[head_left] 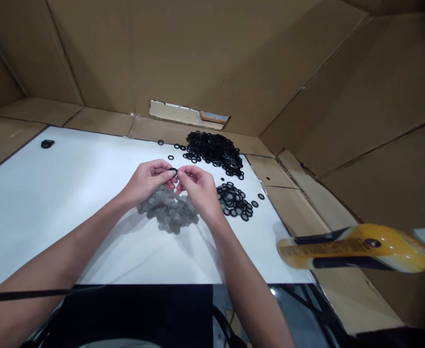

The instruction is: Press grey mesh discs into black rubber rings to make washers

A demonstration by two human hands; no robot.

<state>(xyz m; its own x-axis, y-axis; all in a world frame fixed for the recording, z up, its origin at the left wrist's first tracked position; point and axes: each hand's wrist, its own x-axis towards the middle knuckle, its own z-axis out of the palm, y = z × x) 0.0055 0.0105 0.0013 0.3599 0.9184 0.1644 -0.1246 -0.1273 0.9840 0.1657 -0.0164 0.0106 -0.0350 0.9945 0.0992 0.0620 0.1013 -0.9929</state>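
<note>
Since the black rubber ring (173, 171) is light and soft, it wants taking by its rim, as the left hand (148, 181) and right hand (198, 189) do, both grips pinched closed on it above the white bench (53, 193), just over the grey mesh discs (168, 210).

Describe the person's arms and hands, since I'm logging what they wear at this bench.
Both the left hand and the right hand are bare, with no gloves, rings or watch in view. The left forearm and right forearm show no sleeves. A thin black cable crosses the left forearm.
</note>
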